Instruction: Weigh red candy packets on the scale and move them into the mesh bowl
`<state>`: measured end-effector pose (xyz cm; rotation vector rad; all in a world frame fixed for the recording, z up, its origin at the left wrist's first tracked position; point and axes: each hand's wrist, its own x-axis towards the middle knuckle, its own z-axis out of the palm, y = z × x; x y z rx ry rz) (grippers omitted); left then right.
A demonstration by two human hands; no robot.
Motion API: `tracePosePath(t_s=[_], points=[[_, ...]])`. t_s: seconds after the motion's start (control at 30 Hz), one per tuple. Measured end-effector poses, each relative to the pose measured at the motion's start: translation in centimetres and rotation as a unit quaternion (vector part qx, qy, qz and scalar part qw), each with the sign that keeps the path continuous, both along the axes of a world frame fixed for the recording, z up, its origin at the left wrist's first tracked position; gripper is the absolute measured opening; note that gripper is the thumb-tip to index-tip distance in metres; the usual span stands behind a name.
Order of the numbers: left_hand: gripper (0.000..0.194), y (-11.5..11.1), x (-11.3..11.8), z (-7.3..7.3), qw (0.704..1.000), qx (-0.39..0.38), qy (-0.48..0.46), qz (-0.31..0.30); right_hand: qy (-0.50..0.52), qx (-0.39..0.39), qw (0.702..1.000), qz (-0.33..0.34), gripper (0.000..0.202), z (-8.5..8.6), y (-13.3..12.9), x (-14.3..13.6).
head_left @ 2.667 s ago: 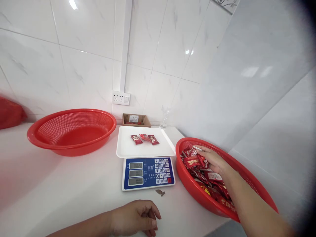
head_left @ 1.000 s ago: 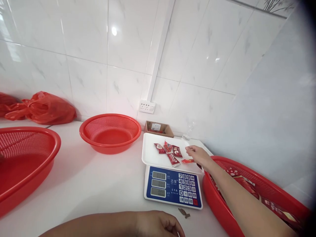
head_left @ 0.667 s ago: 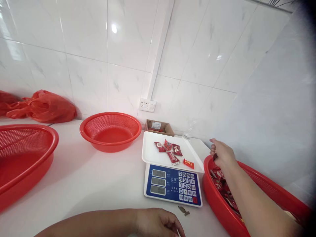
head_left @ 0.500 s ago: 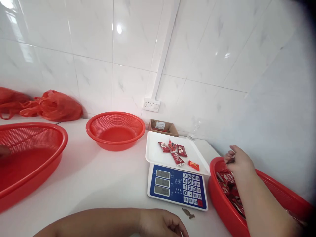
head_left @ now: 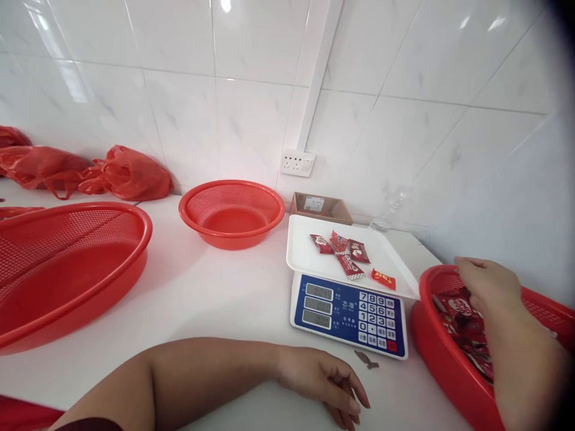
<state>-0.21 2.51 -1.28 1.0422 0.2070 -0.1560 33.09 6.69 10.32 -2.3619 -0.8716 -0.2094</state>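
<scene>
My left hand (head_left: pixel 321 380) rests over the white table with its fingers loosely bent and apart, holding nothing. It is in front of a blue-and-white digital scale (head_left: pixel 348 312). On the scale's white tray (head_left: pixel 305 260) lie several small wrapped snack packets (head_left: pixel 350 263), dark red, and a bright red and yellow one (head_left: pixel 383 279) set apart. My right hand (head_left: pixel 489 290) reaches over the rim of a red basket (head_left: pixel 442 353) at the right, back of the hand towards me. Wrapped packets (head_left: pixel 460 308) fill that basket beside the hand. Its fingertips are hidden, so any hold cannot be made out.
A small brown scrap (head_left: pixel 367 359) lies before the scale. Behind stand a cardboard box (head_left: pixel 339 209) and a clear plastic item (head_left: pixel 390 209). Further left are a round red basket (head_left: pixel 231 240), a larger red basket (head_left: pixel 135 281) and red plastic bags (head_left: pixel 135 173) against the tiled wall.
My right hand has turned down from above the basket's rim towards the packets. The view has shifted, showing more of my left forearm. Another hand at the left basket is gone from view.
</scene>
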Motion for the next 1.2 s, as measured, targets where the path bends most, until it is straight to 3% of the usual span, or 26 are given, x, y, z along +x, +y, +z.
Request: tracePosePath(t_s=[0.17,0.3,0.53,0.8,0.9,0.97,1.03,1.1,1.2], points=[[0.055,0.0,-0.2,-0.1,1.000,0.002,-0.012,-0.003,0.096,-0.134,0.985,-0.044,0.046,2.4,-0.6,-2.6],[0.057,0.1,-0.2,0.3,1.000,0.005,-0.003,-0.004,0.089,-0.148,0.984,-0.041,0.046,3.5,-0.9,-4.2],[0.062,-0.1,-0.4,1.0,0.999,0.018,0.032,0.009,0.097,-0.152,0.983,-0.039,0.046,3.4,-0.7,-4.5],[0.065,-0.2,-0.5,0.9,0.999,0.039,0.026,0.019,0.012,-0.145,0.988,-0.046,0.052,2.9,0.0,-4.8],[0.065,-0.2,-0.6,0.8,0.998,0.064,0.009,0.024,-0.098,-0.083,0.991,0.047,0.053,2.4,0.9,-5.8],[0.062,-0.2,-0.6,0.5,0.995,0.096,-0.003,0.025,-0.161,-0.061,0.971,0.164,0.053,1.6,1.7,-6.8],[0.059,-0.1,-0.5,0.0,0.991,0.132,-0.010,0.036,-0.192,-0.090,0.944,0.253,0.053,0.7,2.4,-7.9],[0.056,0.0,-0.3,-0.6,0.988,0.150,-0.008,0.045,-0.222,-0.148,0.920,0.286,0.052,-0.1,2.8,-8.9],[0.052,0.4,0.0,-1.0,0.990,0.137,0.012,0.033,-0.232,-0.207,0.916,0.252,0.052,-0.5,3.0,-9.8]])
